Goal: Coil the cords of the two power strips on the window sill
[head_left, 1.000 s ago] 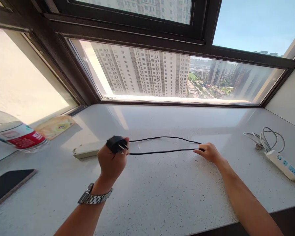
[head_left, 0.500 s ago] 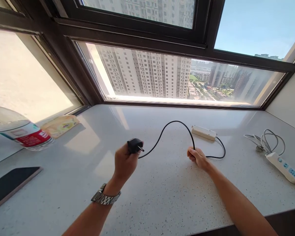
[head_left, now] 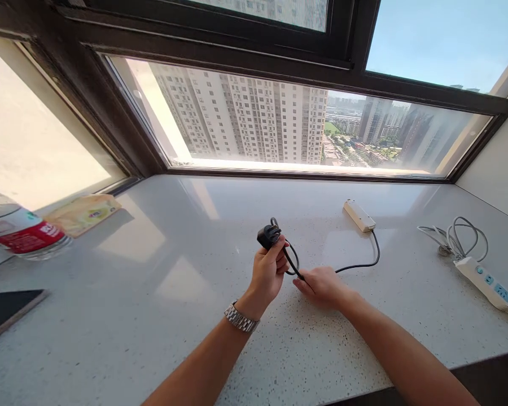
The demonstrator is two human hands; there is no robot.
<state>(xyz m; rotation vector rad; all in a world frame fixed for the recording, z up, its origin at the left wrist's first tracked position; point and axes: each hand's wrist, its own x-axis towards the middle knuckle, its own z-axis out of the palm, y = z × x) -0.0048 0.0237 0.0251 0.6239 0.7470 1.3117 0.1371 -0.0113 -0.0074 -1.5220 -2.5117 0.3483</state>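
My left hand, with a metal watch on its wrist, grips a black plug and a small loop of its black cable above the speckled white sill. Beside it, almost touching, my right hand pinches the same cable just past the loop. From there the cable curves right and back to a beige power strip lying on the sill near the window.
A second white power strip with a coiled white cord lies at the right. At the left are a water bottle on its side, a yellow packet and a dark phone. The sill's front edge runs lower right.
My hands have come together from far apart, folding the stretched cable into a small loop at the plug. The beige power strip ended up at the back right.
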